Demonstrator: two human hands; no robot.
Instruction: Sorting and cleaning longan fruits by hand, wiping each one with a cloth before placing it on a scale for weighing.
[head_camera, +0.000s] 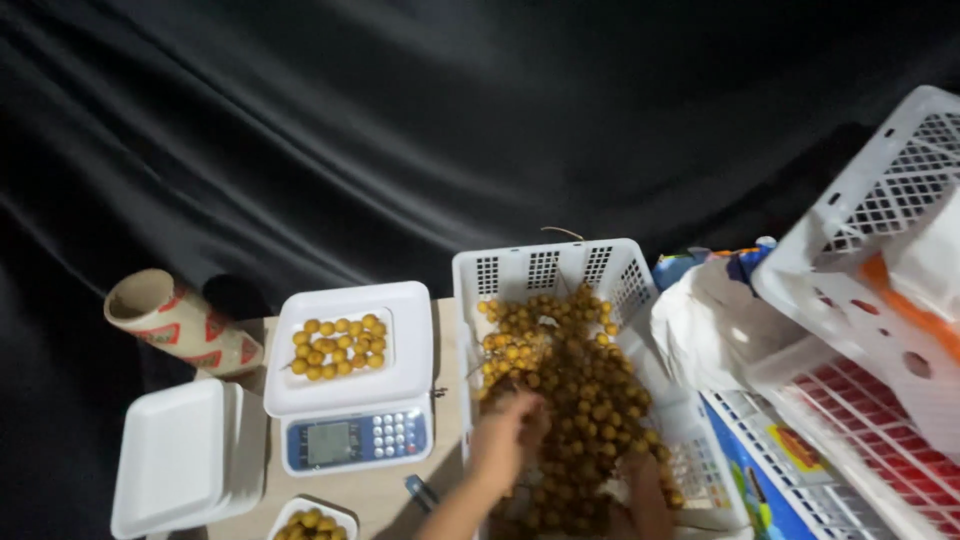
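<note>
A white plastic crate (548, 266) in the lower middle holds a heap of small yellow-brown fruits on stems (575, 400). My left hand (503, 435) reaches into the heap, its fingers curled among the fruits; what it grips I cannot tell. My right hand (645, 490) is low in the crate, half buried in fruit near the bottom edge. To the left, a digital scale (355, 440) carries a white foam tray (345, 385) with a small bunch of yellow fruits (338, 347).
A stack of white foam trays (170, 455) lies at the lower left, and a cardboard roll (175, 320) behind it. Another tray of fruit (312, 520) sits at the bottom edge. White crates (880, 230) and a white bag (710, 325) crowd the right. Black cloth hangs behind.
</note>
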